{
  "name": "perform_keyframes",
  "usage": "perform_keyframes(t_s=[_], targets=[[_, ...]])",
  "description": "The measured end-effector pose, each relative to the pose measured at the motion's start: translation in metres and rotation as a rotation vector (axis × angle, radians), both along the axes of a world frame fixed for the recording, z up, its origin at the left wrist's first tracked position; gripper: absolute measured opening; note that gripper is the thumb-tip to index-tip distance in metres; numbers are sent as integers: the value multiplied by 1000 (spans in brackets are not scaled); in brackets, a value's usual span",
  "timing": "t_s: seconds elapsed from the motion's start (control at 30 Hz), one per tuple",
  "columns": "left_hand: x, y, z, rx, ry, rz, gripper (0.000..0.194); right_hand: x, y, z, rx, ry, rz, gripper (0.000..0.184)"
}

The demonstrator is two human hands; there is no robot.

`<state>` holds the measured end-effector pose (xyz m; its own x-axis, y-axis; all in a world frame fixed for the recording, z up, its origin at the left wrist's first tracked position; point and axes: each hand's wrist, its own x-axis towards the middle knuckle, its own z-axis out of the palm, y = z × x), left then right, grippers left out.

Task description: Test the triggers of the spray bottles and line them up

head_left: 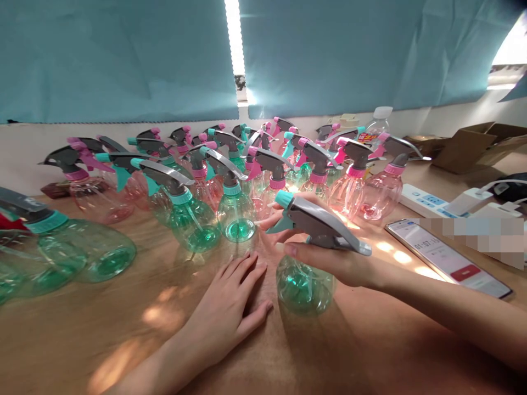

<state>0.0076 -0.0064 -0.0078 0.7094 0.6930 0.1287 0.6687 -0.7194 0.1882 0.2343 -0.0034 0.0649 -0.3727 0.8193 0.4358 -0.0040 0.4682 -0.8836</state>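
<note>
My right hand (329, 258) is around the neck of a green see-through spray bottle (304, 288) with a grey and teal trigger head. The thumb lies on the near side, and the other fingers reach past the far side below the teal trigger. This bottle stands upright on the wooden table (247, 362), its nozzle pointing left. Flat on the wood just left of it rests my left hand (230, 302), fingers spread and holding nothing. Beyond its fingertips stands another green spray bottle (236, 214), with one more green spray bottle (193, 225) to its left.
Several pink spray bottles (348, 189) and green ones crowd the back. More green bottles (102, 249) stand at left. On the right lie a lit phone (448, 258), a white power strip (428, 200) with plugs, and an open cardboard box (473, 145). Teal cloth (123, 60) hangs behind.
</note>
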Motion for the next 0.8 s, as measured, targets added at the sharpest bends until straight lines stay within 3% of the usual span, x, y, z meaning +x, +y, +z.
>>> perform_keyframes(t_s=[0.8], targets=[[1, 0, 1, -27, 41, -1, 54, 0, -1, 0, -4, -28, -30, 30]])
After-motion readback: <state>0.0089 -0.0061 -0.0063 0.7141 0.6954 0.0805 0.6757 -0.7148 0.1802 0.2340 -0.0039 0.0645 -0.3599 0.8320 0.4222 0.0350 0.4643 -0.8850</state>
